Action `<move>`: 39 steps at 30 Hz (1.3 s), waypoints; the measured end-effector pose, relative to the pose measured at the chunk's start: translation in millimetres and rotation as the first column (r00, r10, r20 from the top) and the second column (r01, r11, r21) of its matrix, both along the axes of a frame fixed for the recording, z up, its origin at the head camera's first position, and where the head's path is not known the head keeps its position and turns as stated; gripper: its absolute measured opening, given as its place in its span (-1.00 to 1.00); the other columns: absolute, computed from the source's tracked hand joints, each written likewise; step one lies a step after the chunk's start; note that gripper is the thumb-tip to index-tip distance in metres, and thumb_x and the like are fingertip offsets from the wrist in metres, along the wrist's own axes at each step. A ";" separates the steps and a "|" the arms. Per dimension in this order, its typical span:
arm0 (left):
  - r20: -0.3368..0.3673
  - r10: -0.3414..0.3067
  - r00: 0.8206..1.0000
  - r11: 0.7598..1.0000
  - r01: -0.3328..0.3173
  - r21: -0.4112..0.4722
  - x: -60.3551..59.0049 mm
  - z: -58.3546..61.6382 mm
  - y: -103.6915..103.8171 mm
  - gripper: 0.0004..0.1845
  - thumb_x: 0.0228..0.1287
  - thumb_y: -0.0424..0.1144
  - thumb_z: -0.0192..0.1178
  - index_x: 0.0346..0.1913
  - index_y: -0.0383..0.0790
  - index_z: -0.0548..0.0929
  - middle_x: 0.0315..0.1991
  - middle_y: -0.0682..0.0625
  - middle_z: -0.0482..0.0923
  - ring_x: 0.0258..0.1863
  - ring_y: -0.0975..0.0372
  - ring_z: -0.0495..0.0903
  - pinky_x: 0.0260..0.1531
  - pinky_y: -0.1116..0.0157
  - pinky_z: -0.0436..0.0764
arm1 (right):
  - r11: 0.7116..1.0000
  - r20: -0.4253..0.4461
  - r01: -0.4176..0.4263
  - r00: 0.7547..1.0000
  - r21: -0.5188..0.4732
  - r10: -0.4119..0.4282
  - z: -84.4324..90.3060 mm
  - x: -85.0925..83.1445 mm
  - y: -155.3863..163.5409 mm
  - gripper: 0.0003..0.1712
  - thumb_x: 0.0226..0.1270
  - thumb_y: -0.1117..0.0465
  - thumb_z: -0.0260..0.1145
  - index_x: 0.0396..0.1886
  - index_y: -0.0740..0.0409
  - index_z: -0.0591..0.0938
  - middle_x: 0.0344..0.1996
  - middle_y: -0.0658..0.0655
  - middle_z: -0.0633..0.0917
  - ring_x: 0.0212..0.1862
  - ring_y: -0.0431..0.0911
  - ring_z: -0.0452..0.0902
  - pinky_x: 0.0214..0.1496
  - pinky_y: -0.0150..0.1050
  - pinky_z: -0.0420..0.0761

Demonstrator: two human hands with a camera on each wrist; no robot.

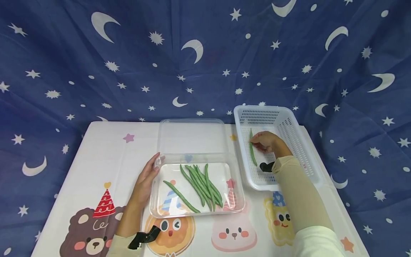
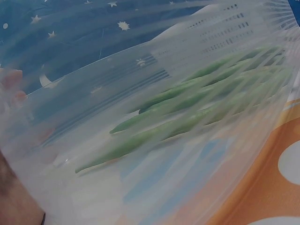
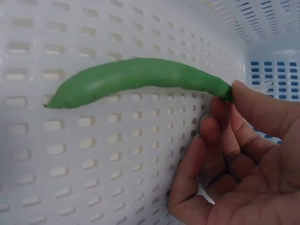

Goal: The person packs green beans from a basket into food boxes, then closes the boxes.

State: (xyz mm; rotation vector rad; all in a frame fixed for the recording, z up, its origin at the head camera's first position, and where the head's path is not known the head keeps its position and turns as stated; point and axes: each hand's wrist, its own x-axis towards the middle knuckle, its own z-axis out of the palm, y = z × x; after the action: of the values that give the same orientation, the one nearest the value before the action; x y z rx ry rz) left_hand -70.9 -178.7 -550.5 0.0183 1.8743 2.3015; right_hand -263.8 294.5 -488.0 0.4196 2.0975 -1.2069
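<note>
My right hand [image 1: 268, 141] reaches into a white perforated basket [image 1: 309, 157] and pinches a green bean [image 3: 140, 75] between thumb and fingertips at one end, seen close in the right wrist view. In the head view that bean lies along the left part of the basket, over its floor. At the left, my left hand [image 1: 146, 180] grips the upper left side of a clear plastic container [image 1: 196, 215]. Several green beans [image 1: 199, 182] lie bunched in this container, with a single bean [image 1: 181, 196] apart at its left. Through the container's wall, the left wrist view shows the beans hazily.
Behind the container lies a clear rectangular plastic piece [image 1: 192, 137]. The table has a white cloth [image 1: 106, 153] printed with cartoon figures. A dark blue curtain [image 1: 205, 71] with moons and stars hangs behind and at both sides. The basket stands near the table's right edge.
</note>
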 end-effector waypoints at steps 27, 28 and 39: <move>-0.001 0.005 1.000 1.000 -0.005 0.018 0.7 2.5 -0.8 -0.41 0.65 -0.07 -0.09 0.62 0.17 0.10 0.58 -0.03 0.15 0.42 0.01 0.38 0.13 0.27 0.65 | 0.988 -0.255 -0.074 0.966 -0.134 0.038 55.6 32.8 -4.3 -0.77 0.70 0.10 -0.03 0.11 0.15 0.25 0.04 0.21 0.66 -0.08 0.03 0.72 -0.09 -0.10 0.78; 0.003 0.007 1.000 1.000 -0.007 0.016 0.5 2.7 -1.1 -0.41 0.65 -0.06 -0.09 0.62 0.18 0.10 0.58 -0.02 0.15 0.42 0.01 0.38 0.12 0.27 0.65 | 0.988 -0.260 -0.072 0.965 -0.135 0.035 58.2 34.9 -5.2 -0.76 0.70 0.09 -0.04 0.11 0.15 0.25 0.02 0.19 0.66 -0.10 0.04 0.72 -0.09 -0.09 0.78; 0.008 0.007 1.000 1.000 -0.007 -0.006 0.4 -0.1 -0.2 -0.42 0.65 -0.05 -0.09 0.62 0.17 0.11 0.62 -0.03 0.09 0.53 0.05 0.22 0.25 0.37 0.53 | 0.978 -0.327 -0.082 0.945 -0.193 0.014 86.1 64.0 -24.0 -0.66 0.66 0.08 0.05 0.19 0.19 0.28 -0.17 0.08 0.66 -0.21 -0.05 0.75 -0.21 -0.14 0.79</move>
State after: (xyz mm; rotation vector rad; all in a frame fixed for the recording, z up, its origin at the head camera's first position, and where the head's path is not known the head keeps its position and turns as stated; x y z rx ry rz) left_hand -70.5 -178.9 -550.6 0.0017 1.8796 2.2970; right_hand -199.8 270.6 -401.9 0.0757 2.2078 -1.5299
